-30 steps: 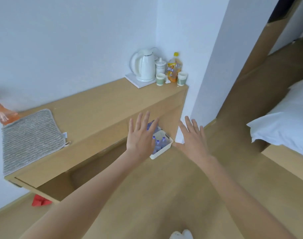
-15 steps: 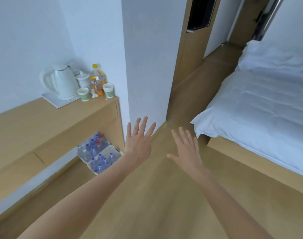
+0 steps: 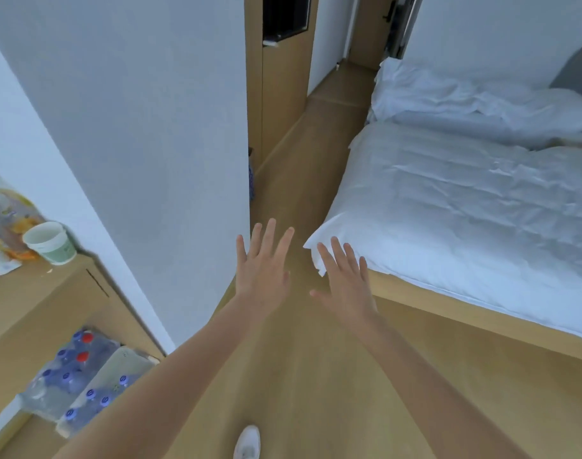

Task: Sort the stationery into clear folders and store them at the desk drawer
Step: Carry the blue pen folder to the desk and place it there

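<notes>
A white shoe (image 3: 247, 442) pokes in at the bottom edge, and most of it is cut off. Two bare arms reach forward over the wooden floor (image 3: 316, 376). The left hand (image 3: 261, 271) is flat with the fingers spread wide apart. It holds nothing and touches nothing. The right hand (image 3: 347, 283) is just beside it, apart from it, and is flat too, with the fingers a little spread and the thumb out to the side. It holds nothing. Its fingertips show in front of the near corner of the white bed (image 3: 465, 210), but I cannot tell if they touch it.

No pens, folders or drawer can be seen here, so I cannot tell where they are or which way they point.

Low on the left, packs of water bottles (image 3: 74, 382) sit on the floor under a wooden shelf (image 3: 34, 293). At the shelf's far right corner stands a paper cup (image 3: 49, 242). The things behind it are blurry and cut by the left edge.

Farther off, a white wall (image 3: 150, 127) stands in the middle, and a narrow hall runs back to a door (image 3: 372, 28)
</notes>
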Tool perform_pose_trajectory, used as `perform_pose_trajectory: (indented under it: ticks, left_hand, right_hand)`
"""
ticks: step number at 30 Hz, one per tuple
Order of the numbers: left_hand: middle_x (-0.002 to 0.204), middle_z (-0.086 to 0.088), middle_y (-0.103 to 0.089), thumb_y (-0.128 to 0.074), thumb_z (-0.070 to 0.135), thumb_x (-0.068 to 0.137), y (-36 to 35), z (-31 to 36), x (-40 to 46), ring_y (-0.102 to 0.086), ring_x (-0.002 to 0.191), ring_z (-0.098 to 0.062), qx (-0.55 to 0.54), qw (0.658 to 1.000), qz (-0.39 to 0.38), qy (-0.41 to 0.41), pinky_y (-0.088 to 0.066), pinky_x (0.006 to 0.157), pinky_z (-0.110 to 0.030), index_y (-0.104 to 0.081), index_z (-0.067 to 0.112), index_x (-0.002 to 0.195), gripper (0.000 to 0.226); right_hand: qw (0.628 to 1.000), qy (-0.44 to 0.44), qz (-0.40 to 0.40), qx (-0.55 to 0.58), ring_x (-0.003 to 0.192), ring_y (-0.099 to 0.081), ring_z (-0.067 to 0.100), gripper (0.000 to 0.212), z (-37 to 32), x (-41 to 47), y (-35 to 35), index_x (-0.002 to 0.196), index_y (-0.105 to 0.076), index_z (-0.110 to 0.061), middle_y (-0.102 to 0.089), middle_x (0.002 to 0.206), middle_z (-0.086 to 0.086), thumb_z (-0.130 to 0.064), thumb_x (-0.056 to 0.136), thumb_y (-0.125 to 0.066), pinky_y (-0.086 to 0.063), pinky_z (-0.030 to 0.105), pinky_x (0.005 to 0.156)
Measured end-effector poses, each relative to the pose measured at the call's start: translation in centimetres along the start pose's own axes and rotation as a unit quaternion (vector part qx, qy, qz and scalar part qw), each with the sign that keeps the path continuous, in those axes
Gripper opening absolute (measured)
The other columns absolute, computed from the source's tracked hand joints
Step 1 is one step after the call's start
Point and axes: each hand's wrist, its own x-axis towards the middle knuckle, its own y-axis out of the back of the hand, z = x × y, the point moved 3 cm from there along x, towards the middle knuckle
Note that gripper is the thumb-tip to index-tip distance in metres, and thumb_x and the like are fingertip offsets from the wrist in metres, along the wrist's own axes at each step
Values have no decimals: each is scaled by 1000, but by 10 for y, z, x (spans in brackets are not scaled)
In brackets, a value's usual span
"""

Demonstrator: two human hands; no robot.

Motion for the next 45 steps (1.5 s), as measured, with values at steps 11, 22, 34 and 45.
perform_pose_trajectory:
  ticks: [11, 22, 34, 45]
  left_hand:
    - [159, -4, 11, -40, 43, 97, 2, -11, 258, 7, 146, -28, -40, 994, 17, -102, 2, 115, -49, 8, 32, 149, 72]
    - [159, -2, 10, -39, 48, 96, -68, -7, 526, 6, 146, -27, -7, 995, -7, -103, 5, 114, -50, 8, 36, 149, 72]
    - [159, -4, 9, -43, 37, 97, -94, -9, 835, 6, 146, -26, -17, 994, -7, -109, 0, 115, -50, 8, 32, 149, 73]
    - [159, -6, 4, -46, 33, 96, -143, 17, 1136, 2, 146, -27, -84, 981, -4, -177, -4, 115, -53, 5, 28, 150, 75]
  right_hand:
    - [993, -107, 48, 3, 146, 8, 24, 77, 62, 211, 48, 151, 2, -23, 12, 159, 2, -37, 95, -49, 2, 42, 117]
    - [990, -124, 22, 57, 146, 8, 26, 78, 163, 482, 16, 151, 1, -24, 10, 159, 3, -36, 95, -51, 1, 44, 117]
    - [990, -108, 44, 84, 146, 9, 22, 78, 238, 780, 33, 151, 0, -27, 9, 159, -1, -36, 94, -52, 5, 40, 116]
    - [981, -170, 51, 73, 146, 9, 22, 78, 336, 1042, 44, 151, -2, -27, 10, 159, -1, -35, 94, -54, 5, 39, 116]
